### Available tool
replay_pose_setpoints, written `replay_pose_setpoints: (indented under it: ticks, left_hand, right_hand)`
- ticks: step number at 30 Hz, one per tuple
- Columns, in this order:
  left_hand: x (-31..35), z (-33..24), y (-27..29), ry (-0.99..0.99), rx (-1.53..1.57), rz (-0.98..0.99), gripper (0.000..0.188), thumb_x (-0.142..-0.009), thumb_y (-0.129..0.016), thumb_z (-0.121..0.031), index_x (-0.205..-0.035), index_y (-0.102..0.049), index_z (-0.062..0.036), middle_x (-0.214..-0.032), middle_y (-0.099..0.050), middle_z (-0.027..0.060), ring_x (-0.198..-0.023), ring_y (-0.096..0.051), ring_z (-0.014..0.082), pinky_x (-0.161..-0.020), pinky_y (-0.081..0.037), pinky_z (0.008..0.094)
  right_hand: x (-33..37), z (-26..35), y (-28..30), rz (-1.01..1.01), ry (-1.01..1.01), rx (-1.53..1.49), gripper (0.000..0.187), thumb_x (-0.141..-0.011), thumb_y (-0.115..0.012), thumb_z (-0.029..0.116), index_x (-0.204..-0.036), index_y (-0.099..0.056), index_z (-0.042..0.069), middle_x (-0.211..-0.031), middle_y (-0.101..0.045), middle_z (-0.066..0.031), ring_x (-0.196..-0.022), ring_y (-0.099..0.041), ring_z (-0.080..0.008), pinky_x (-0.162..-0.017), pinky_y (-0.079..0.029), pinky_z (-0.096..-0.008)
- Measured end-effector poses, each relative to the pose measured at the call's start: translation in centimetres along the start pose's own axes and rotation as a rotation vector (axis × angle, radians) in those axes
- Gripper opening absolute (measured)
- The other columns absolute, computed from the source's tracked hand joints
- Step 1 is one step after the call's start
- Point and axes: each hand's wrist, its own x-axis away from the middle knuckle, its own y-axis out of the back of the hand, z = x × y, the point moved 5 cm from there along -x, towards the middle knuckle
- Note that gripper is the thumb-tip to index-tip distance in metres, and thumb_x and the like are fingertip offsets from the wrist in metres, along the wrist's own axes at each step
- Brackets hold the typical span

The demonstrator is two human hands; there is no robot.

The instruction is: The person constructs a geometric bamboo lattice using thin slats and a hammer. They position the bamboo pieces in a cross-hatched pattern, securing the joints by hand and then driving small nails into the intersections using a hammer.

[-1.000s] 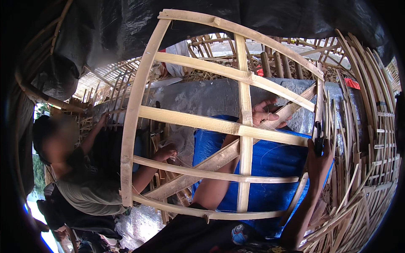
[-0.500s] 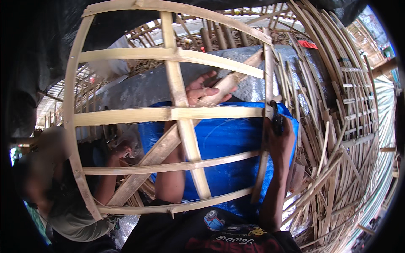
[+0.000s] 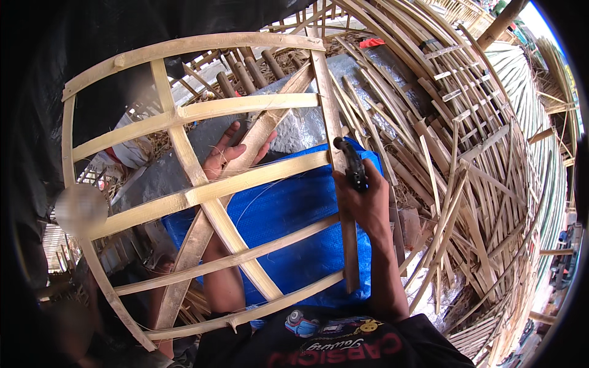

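A lattice of pale split-bamboo strips stands in front of me, with a wider bamboo strip running diagonally behind it. My left hand reaches behind the lattice and is closed around the upper part of that diagonal strip, thumb across its front. My right hand grips a black hand tool with a curved body; its kind is unclear. The tool's tip lies against the right-hand upright of the lattice. Under my arms spreads a blue woven sheet.
Long bamboo strips lie heaped on the right, beside a slatted bamboo panel. Cut bamboo poles rest beyond a grey slab. Another person's forearm shows at lower left. Black sheeting hangs at upper left.
The lattice has shifted left and down in view and tilted, along with both hands. My right hand still holds the tool at the upright, and more of the tool shows.
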Motion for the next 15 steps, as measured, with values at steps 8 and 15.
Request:
replay_pose_setpoints:
  ticks: [8, 15]
  left_hand:
    - [-2.7, 7.9, -3.8, 0.179, 0.221, -0.081, 0.043, -0.096, -0.06, -0.019, -0.125, -0.045, 0.0085, -0.14, -0.042, 0.0363, -0.129, -0.048, 0.046, -0.102, -0.052, 0.0438]
    - [-2.3, 7.9, -0.2, 0.144, 0.188, -0.139, 0.042, -0.096, -0.06, -0.027, -0.12, -0.05, 0.0053, -0.137, -0.045, 0.0371, -0.123, -0.055, 0.0418, -0.098, -0.053, 0.0447]
  right_hand:
    - [1.4, -1.9, 7.6, -0.221, -0.245, -0.114, 0.036, -0.077, -0.086, 0.025, -0.093, -0.064, 0.0, -0.07, -0.063, 0.0003, -0.061, -0.059, -0.007, -0.056, -0.048, -0.0224]
    - [0.2, -4.0, 5.4, -0.153, -0.268, -0.212, 0.03, -0.08, -0.084, 0.022, -0.089, -0.063, 0.003, -0.067, -0.062, -0.0004, -0.057, -0.057, -0.0058, -0.052, -0.045, -0.0215]
